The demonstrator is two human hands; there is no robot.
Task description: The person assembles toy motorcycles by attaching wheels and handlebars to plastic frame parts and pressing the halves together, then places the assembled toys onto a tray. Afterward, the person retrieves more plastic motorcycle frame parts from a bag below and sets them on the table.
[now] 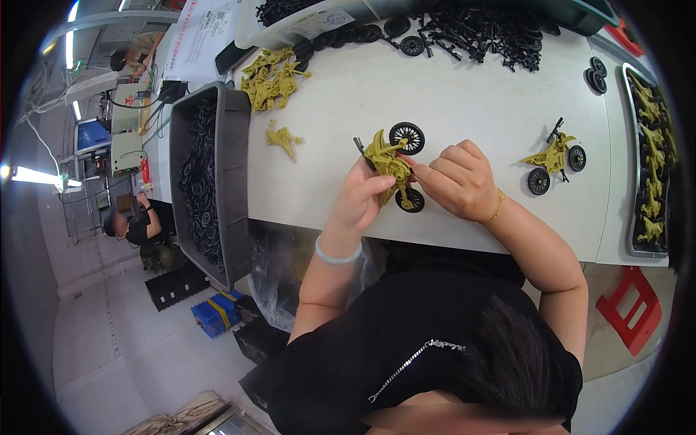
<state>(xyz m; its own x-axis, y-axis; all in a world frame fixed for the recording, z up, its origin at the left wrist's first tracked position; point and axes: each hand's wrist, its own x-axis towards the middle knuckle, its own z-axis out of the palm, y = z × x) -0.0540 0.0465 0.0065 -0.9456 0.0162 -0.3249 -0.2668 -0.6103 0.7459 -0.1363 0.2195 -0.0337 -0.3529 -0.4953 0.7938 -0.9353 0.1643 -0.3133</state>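
Observation:
A yellow-green toy motorcycle [385, 154] with black spoked wheels and a black handlebar is held above the white table. My left hand [361, 194] grips its body from the left, the thumb pressed on its side. Against the toy's right side, between the two wheels, my right hand [459, 181] has its fingers bent and pinched together; whatever sits between those fingertips is too small to make out. A second toy motorcycle [549, 156], wheels and handlebar on it, rests on the table to the right. One loose yellow-green body [282, 138] lies to the left.
Beyond it is a pile of yellow-green bodies [272, 78]. Black handlebar parts [475, 36] heap at the far edge. A grey bin [233, 167] of black wheels stands left; a metal tray [635, 239] of toys, right. Two people work at far left. A red stool [629, 310] stands lower right.

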